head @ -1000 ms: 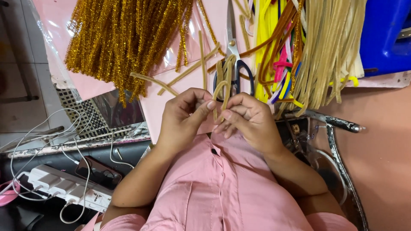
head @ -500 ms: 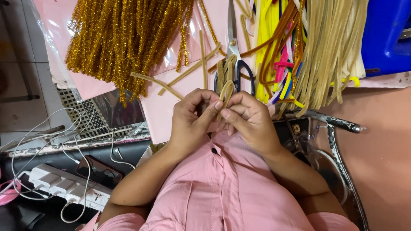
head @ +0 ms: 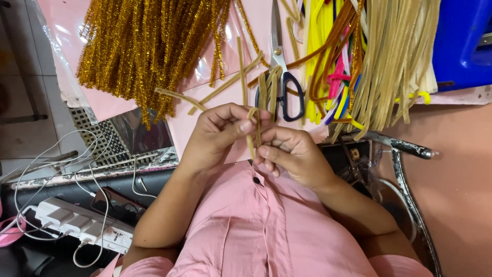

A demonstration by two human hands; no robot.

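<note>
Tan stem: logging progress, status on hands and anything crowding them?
Left hand and right hand both pinch tan stem, bent into a loop. Scissors lie just beyond, apart. Nothing blocking.

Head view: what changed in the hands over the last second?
The hands have drawn slightly apart: the left hand shifted left, the right hand down and right. The tan pipe cleaner, earlier hidden between the fingers, now shows as a bent loop pinched by both. The scissors, gold tinsel stems and beige bundle stayed put.

gold stem pile (head: 148,51) cut off above, blue box (head: 461,41) cropped right
</note>
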